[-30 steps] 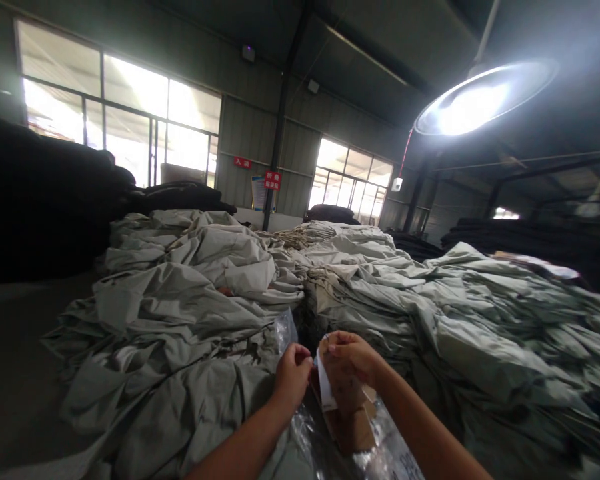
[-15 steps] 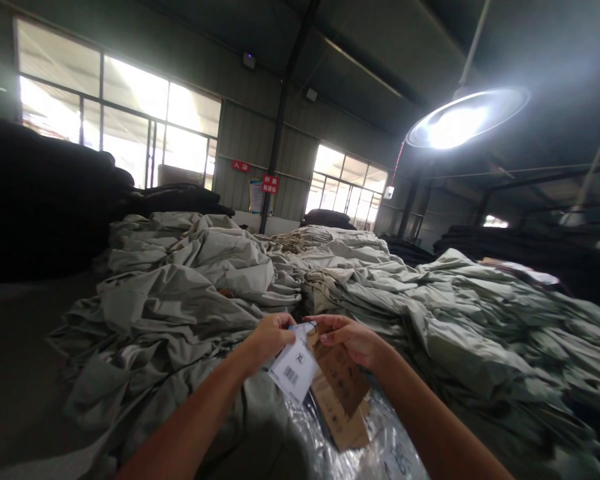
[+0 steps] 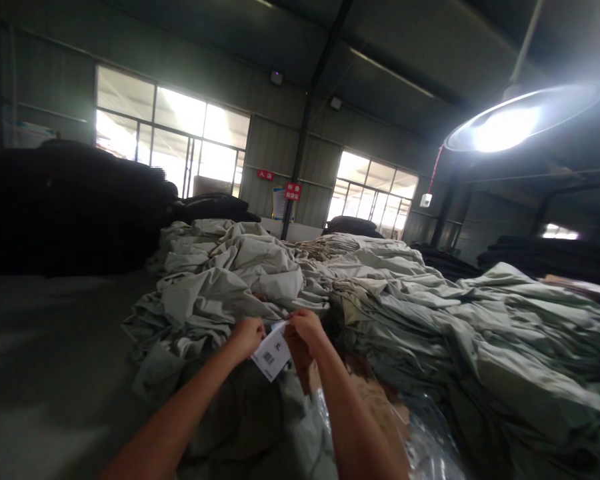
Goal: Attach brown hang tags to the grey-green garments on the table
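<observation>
Above the grey-green cloth pile, my right hand (image 3: 306, 327) pinches the top of a white hang tag (image 3: 273, 353) marked XL, with a barcode on it. A brown card tag (image 3: 299, 360) hangs beneath the same fingers. Just left of the white tag my left hand (image 3: 249, 337) is closed, its fingertips turned away, so what they grip is hidden. Below and right of my right forearm, more brown tags (image 3: 373, 400) lie on a clear plastic bag (image 3: 430, 440), partly covered by the arm.
Heaped grey-green garments (image 3: 250, 257) spread ahead and to the right (image 3: 545, 333). Dark stacks (image 3: 70, 207) rise at the left, beside bare floor (image 3: 80, 313). A bright lamp (image 3: 510, 127) hangs at upper right.
My hands have shifted left with the white tag and a brown tag. Other brown tags now lie apart on the plastic. The view has turned left.
</observation>
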`<action>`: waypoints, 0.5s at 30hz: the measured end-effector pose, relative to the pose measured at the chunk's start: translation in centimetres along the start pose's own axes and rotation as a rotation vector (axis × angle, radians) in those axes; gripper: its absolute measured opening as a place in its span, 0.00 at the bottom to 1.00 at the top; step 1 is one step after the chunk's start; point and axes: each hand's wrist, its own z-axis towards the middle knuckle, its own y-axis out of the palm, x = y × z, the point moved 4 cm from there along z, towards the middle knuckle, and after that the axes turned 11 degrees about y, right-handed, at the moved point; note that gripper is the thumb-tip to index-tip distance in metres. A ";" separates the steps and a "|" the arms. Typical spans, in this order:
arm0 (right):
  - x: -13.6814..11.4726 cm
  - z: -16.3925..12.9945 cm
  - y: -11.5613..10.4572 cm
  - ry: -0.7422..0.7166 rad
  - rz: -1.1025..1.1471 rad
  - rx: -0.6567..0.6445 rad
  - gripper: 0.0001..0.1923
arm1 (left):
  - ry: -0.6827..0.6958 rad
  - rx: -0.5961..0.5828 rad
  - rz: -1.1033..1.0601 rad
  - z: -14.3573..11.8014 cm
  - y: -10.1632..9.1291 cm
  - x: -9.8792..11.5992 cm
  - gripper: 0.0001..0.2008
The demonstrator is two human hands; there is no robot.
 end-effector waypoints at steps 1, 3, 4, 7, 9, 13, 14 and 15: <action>0.7 -0.1 0.4 0.001 0.009 0.054 0.06 | 0.036 -0.022 0.032 -0.2 0.5 -0.5 0.06; 2.1 -0.5 1.2 0.000 0.038 0.122 0.06 | 0.110 -0.080 0.078 -0.8 1.6 -1.1 0.06; 2.7 -0.7 1.5 -0.010 0.055 0.138 0.06 | 0.141 -0.103 0.096 -1.2 2.0 -1.3 0.07; 3.9 -1.4 2.0 -0.044 0.119 0.111 0.08 | 0.210 -0.122 0.159 -2.1 2.7 -1.7 0.10; 4.3 -1.6 1.9 -0.056 0.166 0.056 0.10 | 0.256 -0.117 0.255 -2.5 2.9 -1.7 0.12; 4.8 -1.6 1.2 -0.041 0.245 -0.064 0.14 | 0.289 -0.134 0.373 -2.7 3.5 -1.6 0.14; 4.8 -1.5 1.0 -0.034 0.257 -0.084 0.15 | 0.287 -0.137 0.371 -2.6 3.5 -1.6 0.14; 4.9 -1.5 0.9 -0.024 0.271 -0.103 0.16 | 0.280 -0.136 0.359 -2.6 3.6 -1.5 0.13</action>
